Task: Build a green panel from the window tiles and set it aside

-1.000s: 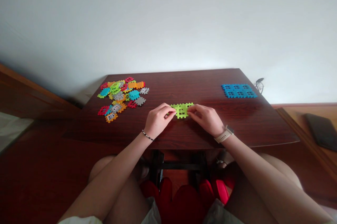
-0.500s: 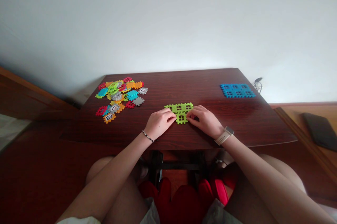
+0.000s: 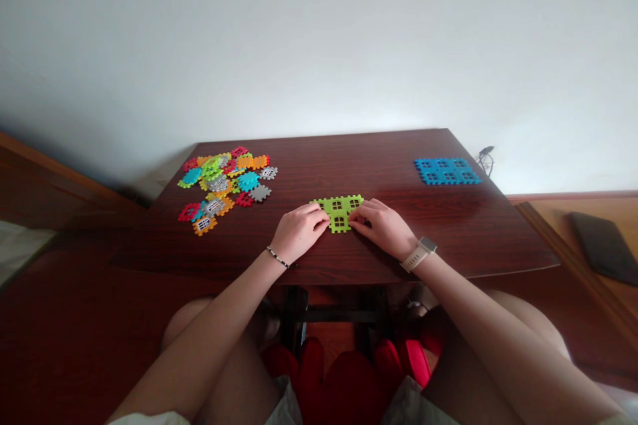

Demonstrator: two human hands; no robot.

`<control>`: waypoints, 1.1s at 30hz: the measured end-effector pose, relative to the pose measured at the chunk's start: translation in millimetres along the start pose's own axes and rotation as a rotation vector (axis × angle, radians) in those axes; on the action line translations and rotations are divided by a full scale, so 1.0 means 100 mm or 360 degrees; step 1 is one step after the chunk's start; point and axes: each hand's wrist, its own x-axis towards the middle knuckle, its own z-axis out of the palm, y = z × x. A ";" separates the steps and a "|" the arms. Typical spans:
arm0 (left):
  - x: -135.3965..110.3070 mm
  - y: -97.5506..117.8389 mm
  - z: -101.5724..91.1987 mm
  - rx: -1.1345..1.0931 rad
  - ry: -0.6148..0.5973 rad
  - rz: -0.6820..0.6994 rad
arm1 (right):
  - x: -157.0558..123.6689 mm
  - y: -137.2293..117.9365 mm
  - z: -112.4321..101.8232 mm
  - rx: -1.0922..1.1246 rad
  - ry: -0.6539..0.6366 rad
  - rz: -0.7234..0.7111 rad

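**Green block assembly held flat between both hands**

Lime-green plastic waffle-block assembly (image 3: pixel 339 212), three squares joined in a T, lies on the dark reddish-wood tabletop (image 3: pixel 399 239). Left hand (image 3: pixel 299 233) and right hand (image 3: pixel 381 230) flank it, their fingers (image 3: pixel 321 215) curled and pressing its opposite sides. Multicoloured plastic block pile (image 3: pixel 224 189) sits at 9 o'clock; flat blue block panel (image 3: pixel 447 171) at 3 o'clock.
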 end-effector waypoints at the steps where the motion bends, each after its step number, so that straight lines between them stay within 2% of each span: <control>1: 0.00 0.00 0.00 0.0007 -0.0001 -0.0002 | 0.01 0.00 0.00 0.0000 -0.0001 0.0008; 16: 0.01 -0.01 0.05 0.0000 0.0032 0.0024 | 0.02 0.00 -0.04 -0.0017 -0.0021 0.0020; 33: 0.02 0.00 0.01 -0.0004 0.0004 -0.0006 | 0.01 0.01 -0.03 0.0014 0.0049 -0.0004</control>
